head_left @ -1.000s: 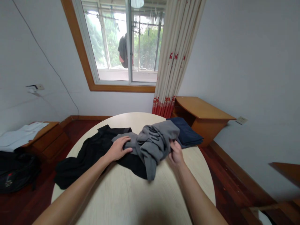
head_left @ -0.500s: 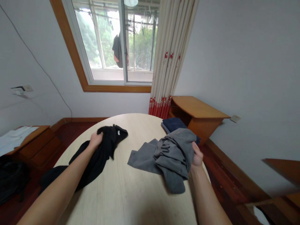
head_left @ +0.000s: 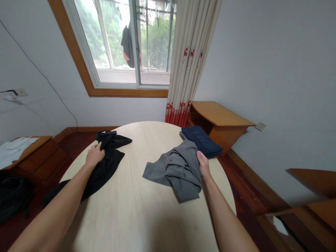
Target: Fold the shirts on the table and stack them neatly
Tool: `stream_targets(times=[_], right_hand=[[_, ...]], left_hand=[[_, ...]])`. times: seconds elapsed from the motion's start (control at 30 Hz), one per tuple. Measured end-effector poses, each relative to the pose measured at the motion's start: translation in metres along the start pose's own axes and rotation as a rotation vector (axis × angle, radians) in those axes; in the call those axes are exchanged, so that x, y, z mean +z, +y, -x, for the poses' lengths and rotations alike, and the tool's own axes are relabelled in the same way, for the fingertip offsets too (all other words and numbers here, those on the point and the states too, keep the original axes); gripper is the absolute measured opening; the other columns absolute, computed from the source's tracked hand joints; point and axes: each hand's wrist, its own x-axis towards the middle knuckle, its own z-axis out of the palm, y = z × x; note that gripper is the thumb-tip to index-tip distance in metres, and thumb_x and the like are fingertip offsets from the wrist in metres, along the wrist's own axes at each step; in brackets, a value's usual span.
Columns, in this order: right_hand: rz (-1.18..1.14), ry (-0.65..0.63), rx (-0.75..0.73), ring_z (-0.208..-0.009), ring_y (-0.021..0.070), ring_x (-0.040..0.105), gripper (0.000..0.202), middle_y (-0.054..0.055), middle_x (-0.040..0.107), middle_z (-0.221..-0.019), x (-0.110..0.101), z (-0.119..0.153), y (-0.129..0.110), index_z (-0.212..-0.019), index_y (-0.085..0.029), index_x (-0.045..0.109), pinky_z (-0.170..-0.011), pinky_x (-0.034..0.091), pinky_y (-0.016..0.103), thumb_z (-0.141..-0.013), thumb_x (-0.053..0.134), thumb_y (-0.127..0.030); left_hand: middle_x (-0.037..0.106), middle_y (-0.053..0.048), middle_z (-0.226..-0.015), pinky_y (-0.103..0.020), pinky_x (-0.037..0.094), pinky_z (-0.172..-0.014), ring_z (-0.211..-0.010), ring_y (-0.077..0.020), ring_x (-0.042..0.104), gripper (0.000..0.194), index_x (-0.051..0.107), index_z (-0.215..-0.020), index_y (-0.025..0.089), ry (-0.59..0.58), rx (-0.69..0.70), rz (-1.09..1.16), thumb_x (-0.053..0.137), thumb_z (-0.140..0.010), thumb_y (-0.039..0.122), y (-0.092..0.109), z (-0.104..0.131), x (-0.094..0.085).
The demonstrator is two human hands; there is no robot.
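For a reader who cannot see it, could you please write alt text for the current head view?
Two bare hands work at a round table: the right hand grips a crumpled gray garment, the left hand is on a black garment. Folded dark blue cloth lies behind the gray one.
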Motion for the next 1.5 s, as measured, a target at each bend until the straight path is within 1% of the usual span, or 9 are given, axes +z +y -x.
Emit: stream_targets(times=[0.1, 0.33, 0.47, 0.63, 0.87, 1.0, 1.17, 1.33, 1.5], right_hand=[[0.066, -0.032, -0.030, -0.097, 0.0269, 0.066, 0.063, 0.005, 0.075, -0.096, 0.002, 0.003, -0.002, -0.095, -0.018, 0.070, -0.090, 0.053, 0.037, -0.070, 0.069, -0.076], [0.121, -0.352, -0.045, -0.126, 0.0320, 0.058, 0.087, 0.014, 0.062, -0.136, 0.006, 0.016, 0.000, -0.131, -0.018, 0.058, -0.110, 0.042, 0.046, -0.066, 0.075, -0.073], [0.211, -0.529, -0.050, -0.125, 0.0316, 0.058, 0.097, 0.015, 0.059, -0.140, 0.012, 0.024, -0.001, -0.139, -0.019, 0.051, -0.110, 0.044, 0.046, -0.058, 0.086, -0.061], [0.308, -0.378, -0.145, -0.113, 0.0290, 0.065, 0.066, 0.013, 0.068, -0.125, 0.021, 0.026, -0.002, -0.122, -0.019, 0.061, -0.102, 0.050, 0.046, -0.068, 0.082, -0.051], [0.346, -0.034, -0.196, -0.103, 0.0290, 0.067, 0.054, 0.014, 0.072, -0.112, 0.027, 0.018, 0.009, -0.113, -0.017, 0.062, -0.096, 0.052, 0.045, -0.079, 0.068, -0.058], [0.423, -0.099, -0.181, -0.119, 0.0304, 0.061, 0.062, 0.016, 0.066, -0.127, 0.041, 0.023, 0.023, -0.125, -0.017, 0.058, -0.106, 0.045, 0.047, -0.085, 0.057, -0.064], [0.439, -0.207, -0.110, -0.138, 0.0316, 0.046, 0.078, 0.016, 0.054, -0.145, 0.055, 0.038, 0.037, -0.139, -0.018, 0.053, -0.117, 0.035, 0.048, -0.083, 0.055, -0.072], [0.144, -0.325, -0.106, -0.127, 0.0288, 0.056, 0.061, 0.011, 0.066, -0.131, 0.055, 0.041, 0.020, -0.125, -0.019, 0.065, -0.112, 0.040, 0.044, -0.083, 0.065, -0.064], [-0.077, -0.124, -0.068, -0.112, 0.0269, 0.065, 0.050, 0.009, 0.072, -0.118, 0.042, 0.024, 0.005, -0.111, -0.019, 0.068, -0.105, 0.046, 0.043, -0.081, 0.069, -0.058]], left_hand=[[0.029, -0.029, -0.158, -0.063, 0.023, -0.115, -0.146, -0.0437, 0.025, 0.069, 0.036, -0.151, 0.004, 0.150, 0.146, -0.031, 0.050, -0.092, 0.037, 0.035, 0.045, -0.002], [0.041, -0.015, -0.156, -0.059, 0.020, -0.118, -0.144, -0.0354, 0.034, 0.077, 0.043, -0.149, 0.025, -0.396, 0.798, 0.261, 0.066, -0.083, 0.058, 0.115, 0.180, 0.040], [0.061, -0.012, -0.132, -0.052, 0.036, -0.107, -0.126, -0.0317, 0.050, 0.044, 0.063, -0.129, 0.025, -0.343, 0.873, 0.268, 0.062, -0.090, 0.046, 0.127, 0.189, 0.048], [0.067, -0.009, -0.098, -0.040, 0.044, -0.087, -0.098, -0.0260, 0.056, 0.024, 0.068, -0.092, 0.021, -0.336, 0.823, 0.208, 0.048, -0.096, 0.033, 0.128, 0.193, 0.023], [0.043, 0.004, -0.057, -0.025, 0.030, -0.054, -0.056, -0.0114, 0.041, 0.053, 0.049, -0.062, 0.018, -1.204, 0.670, 0.575, 0.060, -0.082, 0.067, 0.107, 0.201, -0.046], [0.064, -0.003, -0.076, -0.025, 0.040, -0.059, -0.062, -0.0125, 0.054, 0.066, 0.063, -0.087, 0.016, -1.031, 0.353, 0.892, 0.054, -0.077, 0.081, 0.119, 0.187, -0.036], [0.068, -0.012, -0.111, -0.029, 0.053, -0.061, -0.078, -0.0192, 0.069, 0.075, 0.055, -0.119, 0.020, -1.072, -0.031, 1.106, 0.065, -0.072, 0.077, 0.162, 0.202, 0.014], [0.072, -0.013, -0.112, -0.036, 0.057, -0.084, -0.097, -0.0257, 0.070, 0.057, 0.063, -0.110, 0.015, -0.622, -0.014, 1.386, 0.085, -0.063, 0.037, 0.181, 0.198, 0.031], [0.072, -0.009, -0.115, -0.043, 0.051, -0.102, -0.109, -0.0264, 0.066, 0.041, 0.070, -0.112, 0.016, -0.011, 0.152, 1.187, 0.067, -0.074, 0.030, 0.134, 0.107, -0.013]])
